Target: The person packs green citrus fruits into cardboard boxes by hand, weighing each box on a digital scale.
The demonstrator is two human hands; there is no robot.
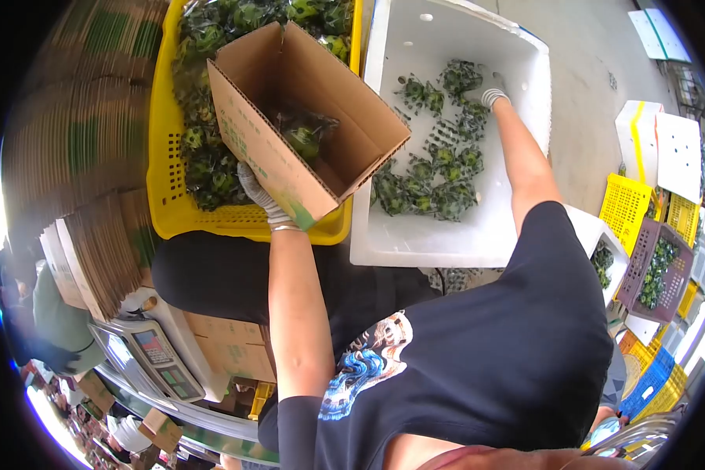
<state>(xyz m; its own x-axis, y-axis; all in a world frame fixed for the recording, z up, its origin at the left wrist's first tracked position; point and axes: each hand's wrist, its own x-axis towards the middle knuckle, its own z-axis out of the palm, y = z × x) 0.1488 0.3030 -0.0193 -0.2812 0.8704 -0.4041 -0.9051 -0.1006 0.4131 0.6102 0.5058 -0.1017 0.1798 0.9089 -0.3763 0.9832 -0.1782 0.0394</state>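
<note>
An open cardboard carton (262, 149) tilts above the yellow crate (160, 196), across its right edge; one plastic-wrapped green bundle (305, 142) lies inside it. The gloved left hand (260, 196) grips the carton's lower side wall, fingers against the cardboard. The gloved right hand (497, 88) reaches inside the white foam box (423, 244), near its far right corner, beside bagged greens (446, 160); I cannot tell whether its fingers pinch anything. More bagged greens fill the crate. Flattened cartons (78, 125) stand stacked beyond the crate's left edge.

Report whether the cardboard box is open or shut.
Open: the cardboard box has its mouth uncovered, showing bare inner walls and green produce inside.
</note>
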